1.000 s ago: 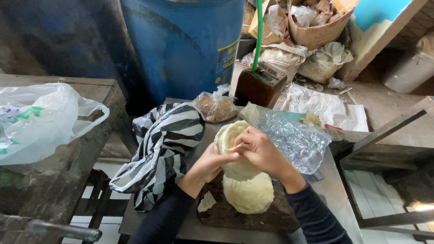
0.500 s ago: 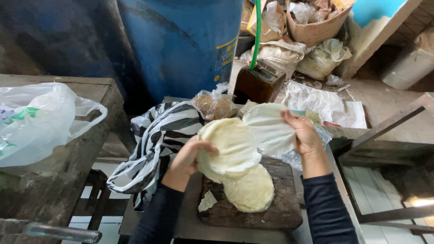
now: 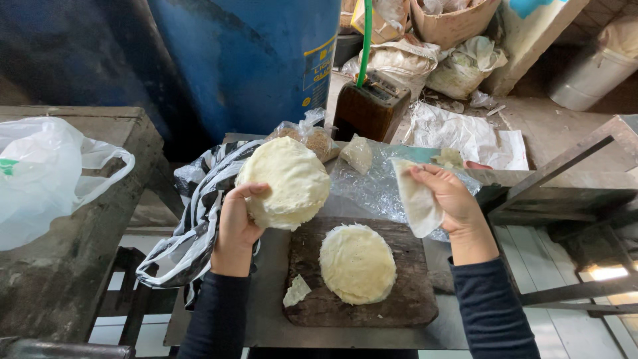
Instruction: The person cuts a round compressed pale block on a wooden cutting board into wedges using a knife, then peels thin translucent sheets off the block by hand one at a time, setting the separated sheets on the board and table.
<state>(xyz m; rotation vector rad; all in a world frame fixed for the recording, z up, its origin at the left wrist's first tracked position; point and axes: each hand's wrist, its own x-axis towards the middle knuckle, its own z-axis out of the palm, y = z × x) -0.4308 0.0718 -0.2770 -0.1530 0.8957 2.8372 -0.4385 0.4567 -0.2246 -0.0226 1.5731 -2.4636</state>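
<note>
A blue drum (image 3: 246,60) fills the upper centre of the frame. At lower centre, a wooden board (image 3: 405,292) carries one dough disc (image 3: 357,263). A second, round dough disc (image 3: 284,181) is gripped at centre-left by the left hand (image 3: 237,226). A thin pale sheet (image 3: 417,199) is pinched by the right hand (image 3: 452,199) at centre-right.

Your two forearms enter from the bottom edge, both in long dark navy sleeves of a soft, plain knit. Cuffs end right at the wrist, snug, no buttons or visible seams. Your left hand (image 3: 236,223) is bare: no glove, ring or watch showing. Your right hand (image 3: 452,203) likewise bare, nails short and unpainted. The right sleeve shows faint creases near the cuff; fabric otherwise unmarked
</note>
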